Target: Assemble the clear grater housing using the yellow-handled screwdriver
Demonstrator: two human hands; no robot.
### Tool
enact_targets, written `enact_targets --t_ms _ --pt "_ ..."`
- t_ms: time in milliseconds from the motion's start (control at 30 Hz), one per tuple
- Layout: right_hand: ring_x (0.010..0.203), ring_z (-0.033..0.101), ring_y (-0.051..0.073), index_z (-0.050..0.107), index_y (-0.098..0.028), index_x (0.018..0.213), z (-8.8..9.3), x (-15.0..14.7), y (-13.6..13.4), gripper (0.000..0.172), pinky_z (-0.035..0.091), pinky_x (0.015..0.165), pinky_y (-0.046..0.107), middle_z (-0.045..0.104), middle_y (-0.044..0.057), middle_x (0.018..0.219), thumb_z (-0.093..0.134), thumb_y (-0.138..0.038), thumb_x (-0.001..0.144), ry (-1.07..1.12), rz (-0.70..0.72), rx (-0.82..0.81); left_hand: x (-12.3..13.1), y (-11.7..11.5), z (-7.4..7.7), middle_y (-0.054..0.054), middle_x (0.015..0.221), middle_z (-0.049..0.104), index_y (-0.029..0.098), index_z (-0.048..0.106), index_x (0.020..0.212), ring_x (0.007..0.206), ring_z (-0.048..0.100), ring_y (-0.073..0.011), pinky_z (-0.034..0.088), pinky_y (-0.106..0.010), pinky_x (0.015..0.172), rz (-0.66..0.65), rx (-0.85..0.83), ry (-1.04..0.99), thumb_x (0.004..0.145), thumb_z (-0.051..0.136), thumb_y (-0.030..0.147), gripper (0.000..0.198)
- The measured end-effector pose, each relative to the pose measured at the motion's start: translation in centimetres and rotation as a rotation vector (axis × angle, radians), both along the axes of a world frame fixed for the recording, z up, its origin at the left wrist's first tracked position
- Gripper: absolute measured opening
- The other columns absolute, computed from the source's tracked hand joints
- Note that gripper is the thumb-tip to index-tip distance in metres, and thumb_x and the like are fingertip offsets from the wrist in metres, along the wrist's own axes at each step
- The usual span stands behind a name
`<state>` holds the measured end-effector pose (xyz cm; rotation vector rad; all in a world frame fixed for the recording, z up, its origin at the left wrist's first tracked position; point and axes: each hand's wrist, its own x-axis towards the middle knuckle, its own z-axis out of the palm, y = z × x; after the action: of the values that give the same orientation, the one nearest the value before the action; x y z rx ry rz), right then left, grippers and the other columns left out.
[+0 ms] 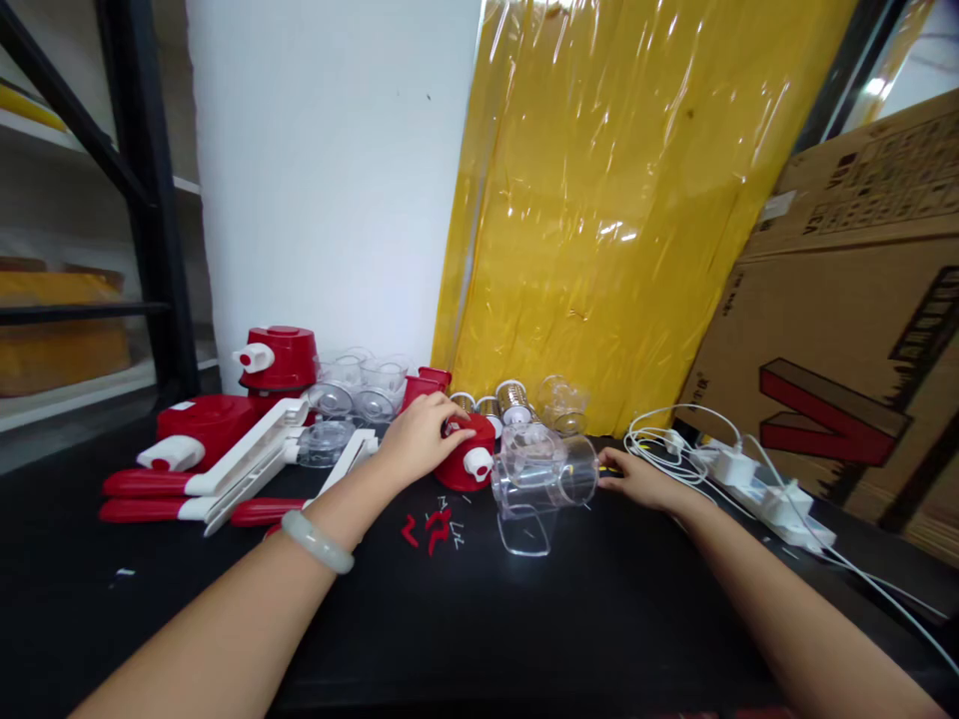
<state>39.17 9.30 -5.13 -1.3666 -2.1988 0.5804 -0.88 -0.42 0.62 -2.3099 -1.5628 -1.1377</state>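
My left hand point(426, 435), with a pale bangle on its wrist, is closed over the top of a red plastic housing point(466, 461) with a white side spout. Against the housing's right lies a clear plastic cylinder point(540, 475) on its side, with a clear rectangular flap below it. At the cylinder's right end, my right hand point(635, 477) has thumb and finger closed around a small black-and-yellow thing point(611, 468), mostly hidden. Small red plastic pieces point(435, 529) and thin metal bits point(457, 535) lie in front of the housing.
Red housings point(280, 358), white-and-red handles point(247, 454) and clear cups point(375, 374) crowd the left. Metal drums point(513, 401) stand behind. At right are a power strip point(779, 507) with white cables and a large cardboard box point(839, 330). The black tabletop point(524, 639) lies in front.
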Motion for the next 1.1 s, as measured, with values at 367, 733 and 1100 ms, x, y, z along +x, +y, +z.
enact_targets --t_ms 367,733,1100 --pt "0.072 0.07 0.016 0.073 -0.022 0.091 6.1 1.9 -3.1 0.046 0.059 0.071 0.03 0.073 0.005 0.085 0.093 -0.046 0.058 0.732 -0.129 -0.12 -1.0 1.7 -1.9 -0.006 0.122 0.075 0.023 0.077 0.115 0.115 0.071 -0.0234 0.052 -0.036 0.104 -0.222 0.063 0.27 0.092 0.059 0.019 0.029" --pt "0.059 0.067 0.01 0.072 -0.02 0.083 9.3 -5.6 -1.4 0.051 0.06 0.063 0.025 0.072 -0.001 0.076 0.098 -0.046 0.047 1.138 0.03 0.06 0.4 0.9 -1.4 -0.007 0.095 0.078 0.025 0.079 0.108 0.09 0.072 -0.022 0.055 -0.037 0.093 -0.268 0.183 -0.227 0.087 0.066 0.019 0.025" --pt "0.062 0.065 0.007 0.064 -0.023 0.083 4.1 -6.3 -1.0 0.05 0.058 0.062 0.021 0.066 -0.006 0.077 0.097 -0.044 0.051 1.357 -0.039 0.1 2.9 0.2 0.1 -0.012 0.094 0.078 0.01 0.073 0.083 0.091 0.076 -0.0154 0.057 -0.033 0.099 -0.393 -0.224 -1.674 0.095 0.063 0.01 0.015"
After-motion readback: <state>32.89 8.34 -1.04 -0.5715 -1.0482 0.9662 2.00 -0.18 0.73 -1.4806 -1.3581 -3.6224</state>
